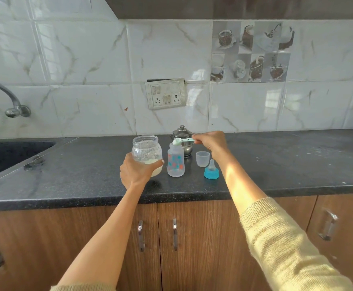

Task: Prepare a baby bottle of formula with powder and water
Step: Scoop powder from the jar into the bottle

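My left hand (135, 171) grips a clear open jar (146, 151) with pale formula powder at its bottom, held just above the black counter (87, 175). To its right stands the open baby bottle (175, 162), clear with red and blue dots. My right hand (210, 141) pinches the handle of a light green scoop (181, 141), whose bowl sits right over the bottle's mouth. The blue nipple ring (211, 170) and the clear bottle cap (202, 158) rest on the counter to the right of the bottle.
A steel lidded pot (183, 135) stands behind the bottle against the tiled wall. A dark sink (7, 156) and tap (10, 99) lie at the left. A wall socket panel (165, 93) hangs above. Wooden cabinet doors (192, 238) run below the counter edge.
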A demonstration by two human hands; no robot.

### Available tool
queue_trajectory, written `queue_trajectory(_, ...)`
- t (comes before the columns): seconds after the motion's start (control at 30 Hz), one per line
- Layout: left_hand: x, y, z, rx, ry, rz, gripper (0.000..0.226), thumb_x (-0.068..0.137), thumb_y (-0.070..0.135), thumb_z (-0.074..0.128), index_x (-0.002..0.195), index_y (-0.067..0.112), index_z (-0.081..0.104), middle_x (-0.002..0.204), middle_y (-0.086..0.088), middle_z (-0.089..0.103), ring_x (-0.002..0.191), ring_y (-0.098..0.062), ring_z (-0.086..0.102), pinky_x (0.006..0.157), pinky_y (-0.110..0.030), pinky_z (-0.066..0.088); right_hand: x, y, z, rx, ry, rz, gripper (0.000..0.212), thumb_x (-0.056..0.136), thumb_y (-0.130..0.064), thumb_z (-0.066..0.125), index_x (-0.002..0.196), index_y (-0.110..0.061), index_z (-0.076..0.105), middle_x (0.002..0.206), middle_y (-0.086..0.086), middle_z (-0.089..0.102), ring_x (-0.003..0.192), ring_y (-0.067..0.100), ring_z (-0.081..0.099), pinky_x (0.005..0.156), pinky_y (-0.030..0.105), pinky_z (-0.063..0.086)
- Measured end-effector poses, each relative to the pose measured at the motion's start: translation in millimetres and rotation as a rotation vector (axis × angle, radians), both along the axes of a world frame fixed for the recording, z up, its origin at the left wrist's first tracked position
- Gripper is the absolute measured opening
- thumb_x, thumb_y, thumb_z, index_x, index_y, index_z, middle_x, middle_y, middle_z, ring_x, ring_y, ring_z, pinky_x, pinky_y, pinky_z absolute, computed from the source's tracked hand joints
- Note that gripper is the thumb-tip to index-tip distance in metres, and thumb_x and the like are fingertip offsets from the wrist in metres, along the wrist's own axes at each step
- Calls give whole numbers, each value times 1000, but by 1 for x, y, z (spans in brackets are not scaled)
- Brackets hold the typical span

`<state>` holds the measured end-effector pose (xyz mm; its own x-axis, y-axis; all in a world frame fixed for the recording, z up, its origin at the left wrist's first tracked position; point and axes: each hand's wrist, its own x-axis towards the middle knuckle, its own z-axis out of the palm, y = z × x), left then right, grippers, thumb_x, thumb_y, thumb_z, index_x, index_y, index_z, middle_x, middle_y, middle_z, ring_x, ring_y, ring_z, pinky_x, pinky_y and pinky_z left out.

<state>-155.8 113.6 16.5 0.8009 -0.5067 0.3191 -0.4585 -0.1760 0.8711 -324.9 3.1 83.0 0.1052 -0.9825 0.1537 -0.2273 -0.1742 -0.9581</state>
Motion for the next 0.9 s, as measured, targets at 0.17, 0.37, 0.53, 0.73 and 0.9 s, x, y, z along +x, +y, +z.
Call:
queue_trajectory(0.17, 0, -1, -2, -9, 4, 0, 87, 48, 55, 84, 118, 12, 54, 112, -7, 64, 103, -27, 61, 84, -40, 53, 7, 15, 1, -351, 259, -107, 14, 77, -29, 73, 73, -16, 74, 72, -4, 72, 63, 10, 61, 64, 27, 51)
queue_trajectory(0.37, 0, -1, -3, -6, -1, 1, 87, 48, 54, 84, 119, 12, 53, 112, -7, 64, 104, -28, 60, 87, -42, 52, 15, 22, -3, -657, 467, -194, 11, 78, -30, 73, 72, -21, 73, 69, -6, 71, 80, 20, 63, 80, 34, 47)
queue_trajectory(0.53, 0, -1, -6, 2, -4, 6, 89, 47, 57, 83, 118, 13, 54, 111, -6, 65, 103, -27, 60, 87, -43, 52, 16, 30, -1, -844, 702, -205, 13, 86, -31, 65, 81, -21, 73, 77, -5, 72, 92, 19, 51, 78, 29, 29)
queue_trajectory(0.73, -1, -1, -7, 3, -1, 1, 90, 46, 58, 82, 119, 14, 53, 112, -6, 64, 105, -27, 59, 87, -44, 52, 19, 39, -3, -956, 816, -200, 7, 85, -23, 68, 81, -19, 73, 84, -7, 70, 87, 17, 49, 73, 27, 21)
queue_trajectory(0.9, -1, -1, -6, -2, -12, 7, 90, 48, 57, 82, 120, 13, 53, 114, -7, 64, 106, -28, 59, 90, -44, 50, 20, 41, -5, -901, 792, -178, 10, 84, -27, 69, 81, -18, 72, 85, -6, 69, 87, 17, 54, 78, 30, 28)
